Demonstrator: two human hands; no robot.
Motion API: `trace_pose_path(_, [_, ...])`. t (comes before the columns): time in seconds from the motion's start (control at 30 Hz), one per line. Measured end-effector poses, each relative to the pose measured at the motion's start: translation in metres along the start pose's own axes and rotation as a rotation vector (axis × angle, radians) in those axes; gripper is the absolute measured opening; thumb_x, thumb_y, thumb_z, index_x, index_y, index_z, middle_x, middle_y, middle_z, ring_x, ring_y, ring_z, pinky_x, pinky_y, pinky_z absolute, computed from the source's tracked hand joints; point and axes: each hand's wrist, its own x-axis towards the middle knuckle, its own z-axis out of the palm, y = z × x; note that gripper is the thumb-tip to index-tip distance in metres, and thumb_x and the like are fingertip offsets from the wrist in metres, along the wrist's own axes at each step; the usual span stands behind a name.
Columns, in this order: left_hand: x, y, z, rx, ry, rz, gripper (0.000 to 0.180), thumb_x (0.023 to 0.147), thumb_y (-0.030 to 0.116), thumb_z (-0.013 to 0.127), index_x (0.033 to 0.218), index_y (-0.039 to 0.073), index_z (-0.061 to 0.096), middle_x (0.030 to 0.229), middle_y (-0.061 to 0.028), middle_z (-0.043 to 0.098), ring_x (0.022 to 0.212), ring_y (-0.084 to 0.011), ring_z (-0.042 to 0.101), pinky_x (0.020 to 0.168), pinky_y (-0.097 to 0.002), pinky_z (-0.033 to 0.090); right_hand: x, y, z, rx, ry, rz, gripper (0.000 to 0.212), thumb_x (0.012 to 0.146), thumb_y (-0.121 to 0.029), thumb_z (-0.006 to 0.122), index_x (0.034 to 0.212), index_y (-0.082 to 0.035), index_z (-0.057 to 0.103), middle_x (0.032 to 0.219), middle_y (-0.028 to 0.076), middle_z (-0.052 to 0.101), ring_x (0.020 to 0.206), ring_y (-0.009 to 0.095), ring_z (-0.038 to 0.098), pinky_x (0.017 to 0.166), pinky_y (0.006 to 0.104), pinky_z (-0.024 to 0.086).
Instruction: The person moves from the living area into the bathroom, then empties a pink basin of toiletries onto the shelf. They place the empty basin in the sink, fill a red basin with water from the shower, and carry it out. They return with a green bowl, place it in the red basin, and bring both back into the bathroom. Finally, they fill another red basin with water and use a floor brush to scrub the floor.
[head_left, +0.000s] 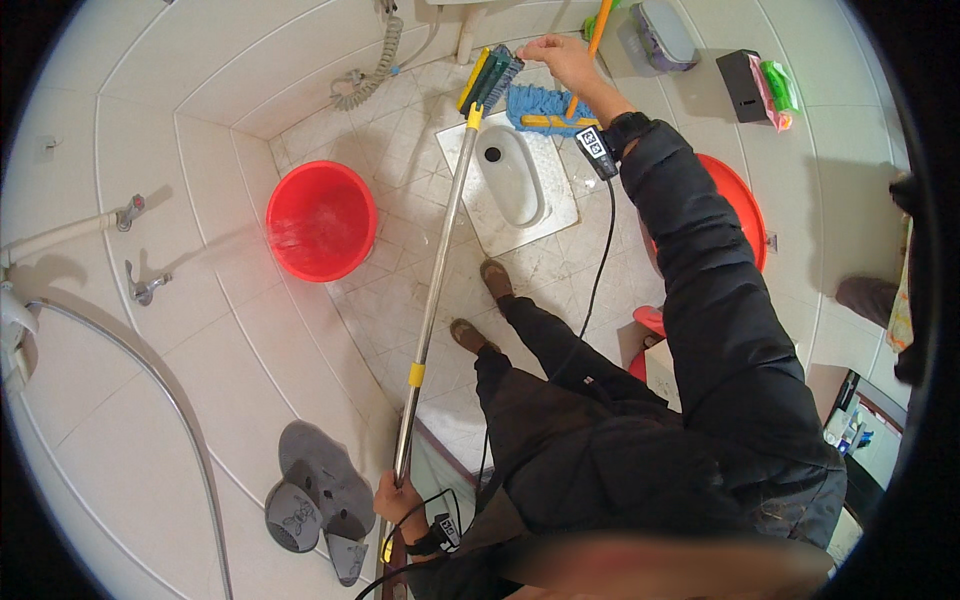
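Note:
A long-handled floor brush runs slantwise up the view, its silver pole (440, 255) fitted with yellow collars. Its yellow, green and dark blue brush head (489, 80) is raised at the far end. Low down, my left hand (399, 500) is wrapped round the pole. My right hand (566, 62) reaches out to the far end, fingertips pinched together at the bristles' right edge. Whatever those fingertips hold is too small to make out. Behind the brush head lies a blue mop (548, 103) with an orange handle. Beneath it is a white squat toilet (515, 180) set in the floor.
A red bucket (322, 222) stands left by the wall, near two taps (146, 284). An orange-red basin (735, 215) is partly behind my right arm. Grey slippers (325, 475) hang lower left. A shower hose (150, 370) curves down the wall. A cable crosses my body.

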Motion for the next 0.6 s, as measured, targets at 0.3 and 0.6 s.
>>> trace_pose_path(0.3, [-0.007,0.001,-0.004,-0.010,0.016,-0.004,0.038,0.075,0.024,0.076,0.064,0.007,0.045,0.054,-0.0133,0.046,0.047,-0.0343,0.046,0.045,-0.0407,0.035,0.004,-0.012,0.006,0.193,-0.133,0.050,0.034,0.076,-0.035,0.073,0.086,-0.003,0.073,0.079,0.005,0.067,0.066,0.013,0.054,0.060,0.0283,0.044])
trace_pose_path(0.6, [-0.014,-0.007,-0.005,0.009,-0.029,-0.063,0.028,0.069,0.019,0.077,0.065,0.009,0.051,0.058,-0.0122,0.053,0.053,-0.0343,0.054,0.047,-0.0436,0.038,0.010,-0.019,0.008,0.354,-0.215,0.206,0.022,0.075,-0.026,0.073,0.076,-0.004,0.069,0.072,0.003,0.060,0.051,0.009,0.042,0.048,0.0268,0.035])
